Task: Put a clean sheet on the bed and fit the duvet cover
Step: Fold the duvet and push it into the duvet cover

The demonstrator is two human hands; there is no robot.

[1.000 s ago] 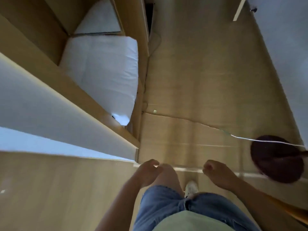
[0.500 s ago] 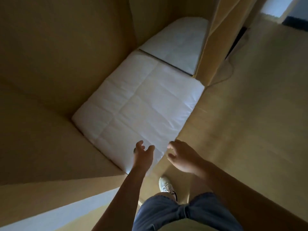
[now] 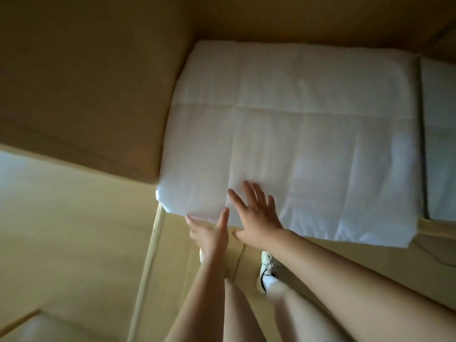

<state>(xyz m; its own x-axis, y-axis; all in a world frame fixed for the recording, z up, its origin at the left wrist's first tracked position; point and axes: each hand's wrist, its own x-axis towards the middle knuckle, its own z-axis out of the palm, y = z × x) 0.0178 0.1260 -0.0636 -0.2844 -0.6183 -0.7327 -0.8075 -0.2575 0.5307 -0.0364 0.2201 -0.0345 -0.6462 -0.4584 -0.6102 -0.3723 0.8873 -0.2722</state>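
Both hands (image 3: 234,223) on the duvet's (image 3: 308,134) near edge

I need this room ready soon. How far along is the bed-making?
Done: nothing visible; no made bed, sheet or cover is in view. In hand: the folded white quilted bedding in a wooden compartment, right hand spread flat over its top, left hand at its near edge. Left: pulling it out, sheeting the bed, fitting the cover.

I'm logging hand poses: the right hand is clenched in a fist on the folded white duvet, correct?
Not quite. The head view shows the right hand with fingers straight and spread, not clenched in a fist, on the folded white duvet.
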